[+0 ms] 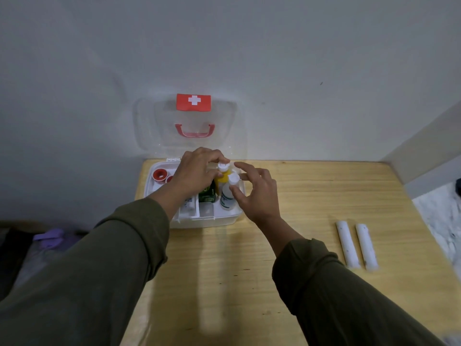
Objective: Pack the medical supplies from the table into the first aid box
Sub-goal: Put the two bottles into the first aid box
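Note:
The white first aid box (225, 219) stands open at the table's back left, its clear lid (185, 123) with a red cross label leaning on the wall. Inside are a red tape roll (160, 174), a white tube (188, 203), a green box (207, 192), a yellow bottle (222, 178) and a white bottle (227, 196). My left hand (197, 171) pinches the yellow bottle's white cap. My right hand (257, 193) has its thumb and fingers spread around the white bottle's cap, touching it lightly.
Two long white rolls (348, 244) (366, 247) lie side by side on the wooden table (299, 196) at the right. The wall is right behind the box. A purple object (48, 238) lies on dark cloth left of the table.

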Available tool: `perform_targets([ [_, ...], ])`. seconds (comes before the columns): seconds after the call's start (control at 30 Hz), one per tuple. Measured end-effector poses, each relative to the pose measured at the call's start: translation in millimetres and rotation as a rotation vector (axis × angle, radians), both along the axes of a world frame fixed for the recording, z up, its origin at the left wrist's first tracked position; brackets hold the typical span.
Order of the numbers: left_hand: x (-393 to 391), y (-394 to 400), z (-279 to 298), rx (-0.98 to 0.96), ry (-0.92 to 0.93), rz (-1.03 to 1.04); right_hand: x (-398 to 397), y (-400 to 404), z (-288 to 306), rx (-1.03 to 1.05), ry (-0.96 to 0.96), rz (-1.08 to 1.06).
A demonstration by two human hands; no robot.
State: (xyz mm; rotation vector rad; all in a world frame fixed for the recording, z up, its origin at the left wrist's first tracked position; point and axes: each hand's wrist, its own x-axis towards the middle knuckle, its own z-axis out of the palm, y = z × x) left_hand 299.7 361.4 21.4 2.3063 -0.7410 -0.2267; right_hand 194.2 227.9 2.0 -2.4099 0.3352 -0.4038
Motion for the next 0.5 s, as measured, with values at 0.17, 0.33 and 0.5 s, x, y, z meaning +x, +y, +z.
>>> perform_targets([
  [0.17, -2, 3, 1, -0.007, -0.035, 0.013, 2, 0, 1, -0.033, 0.025, 0.034],
  [0.33, -3, 8, 8, -0.030, -0.022, 0.101, -3, -2, 13, -0.042, 0.013, 0.059],
  [0.5, -9, -3, 31, -0.060, -0.101, 0.113, -17, -19, 29, -0.048, -0.021, -0.014],
])
